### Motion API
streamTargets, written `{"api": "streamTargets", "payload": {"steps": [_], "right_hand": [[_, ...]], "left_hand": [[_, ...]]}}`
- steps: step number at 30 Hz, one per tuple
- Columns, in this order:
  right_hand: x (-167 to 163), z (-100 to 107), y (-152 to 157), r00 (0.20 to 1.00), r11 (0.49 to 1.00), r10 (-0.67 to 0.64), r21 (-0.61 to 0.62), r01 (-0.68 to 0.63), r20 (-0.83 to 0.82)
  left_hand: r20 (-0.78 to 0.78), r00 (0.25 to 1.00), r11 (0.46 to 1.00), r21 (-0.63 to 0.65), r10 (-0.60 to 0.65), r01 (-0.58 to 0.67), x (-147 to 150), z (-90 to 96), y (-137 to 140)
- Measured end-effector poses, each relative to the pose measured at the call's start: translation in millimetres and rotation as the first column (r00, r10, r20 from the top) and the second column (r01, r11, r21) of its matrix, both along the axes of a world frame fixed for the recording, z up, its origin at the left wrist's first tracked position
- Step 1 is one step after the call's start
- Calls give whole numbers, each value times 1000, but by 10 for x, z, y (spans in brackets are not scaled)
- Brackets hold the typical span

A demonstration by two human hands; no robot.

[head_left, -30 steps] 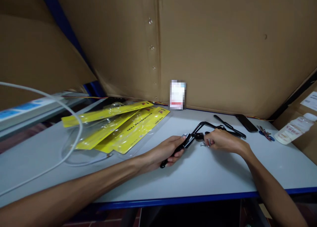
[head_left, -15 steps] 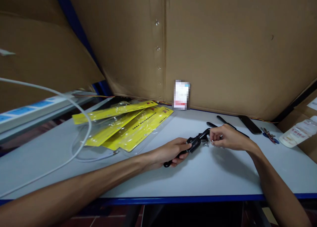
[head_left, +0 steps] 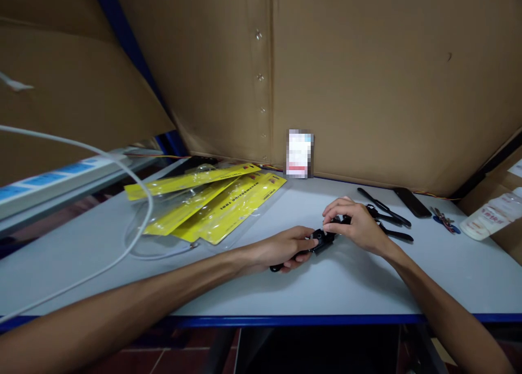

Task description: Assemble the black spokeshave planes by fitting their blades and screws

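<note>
Across the lower part of the frame, dark red floor tiles (head_left: 171, 360) are seen below the blue front edge (head_left: 293, 320) of a pale grey table (head_left: 253, 298). Right of the frame's centre, a black-handled hand tool with a dark metal head (head_left: 322, 242) is held in front of the table's middle. Its handle is enclosed by the curled fingers of the left hand (head_left: 291, 249), with the thumb laid along the head. The tool's far end is partly covered by the right hand (head_left: 353, 222), whose fingers are bent over it with only a narrow gap to the thumb; whether anything is pinched there cannot be told.

To the right of the hands, slender black-handled tools (head_left: 399, 235) are laid on the table, followed at centre right by a bunch of keys with a blue tag (head_left: 446, 220), a flat black phone-like object (head_left: 411, 201) and a translucent white bottle with red print (head_left: 491, 216), shown tilted. At centre left, overlapping yellow cards in clear plastic packaging (head_left: 234, 205) are crossed by a white cable (head_left: 147, 192); a white power strip with blue panels (head_left: 53, 179) is placed farther left. Behind, a small upright panel, blurred by pixelation (head_left: 299, 154), is set before a brown cardboard wall (head_left: 367, 91).
</note>
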State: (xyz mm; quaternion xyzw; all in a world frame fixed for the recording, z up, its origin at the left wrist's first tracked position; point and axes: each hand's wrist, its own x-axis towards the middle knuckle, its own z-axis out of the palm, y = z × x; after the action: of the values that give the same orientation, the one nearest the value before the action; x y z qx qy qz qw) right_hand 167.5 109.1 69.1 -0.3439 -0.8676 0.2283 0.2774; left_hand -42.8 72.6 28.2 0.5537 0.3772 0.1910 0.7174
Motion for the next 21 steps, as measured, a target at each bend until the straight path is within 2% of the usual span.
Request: {"api": "streamTargets", "payload": {"steps": [3,7,10,12,14,16,21], "right_hand": [[10,21,-2,999,998,14,-54,-17,-47],[99,146,-19,995,984,-34,-180,16,-95],[178,276,-63,994,952,106,-292,-91,38],[195,321,-105,959,928,230,-335,-166,163],[178,311,-143,920,919,292,-344,-193,262],[144,259,-167,900,928,298,-319,-195,317],[119,192,-158,899,939,304,-257,-227,317]], "left_hand": [[-1,1000,1000,-1,5,-5,10,35,-14],[12,1000,1000,-10,25,-24,8,57,-22],[65,997,998,-22,52,-51,10,50,-16],[84,994,997,-33,75,-72,14,36,-10],[94,991,995,-39,91,-87,19,22,-4],[99,990,994,-39,104,-101,22,13,1],[103,985,990,-52,137,-132,27,29,6]]}}
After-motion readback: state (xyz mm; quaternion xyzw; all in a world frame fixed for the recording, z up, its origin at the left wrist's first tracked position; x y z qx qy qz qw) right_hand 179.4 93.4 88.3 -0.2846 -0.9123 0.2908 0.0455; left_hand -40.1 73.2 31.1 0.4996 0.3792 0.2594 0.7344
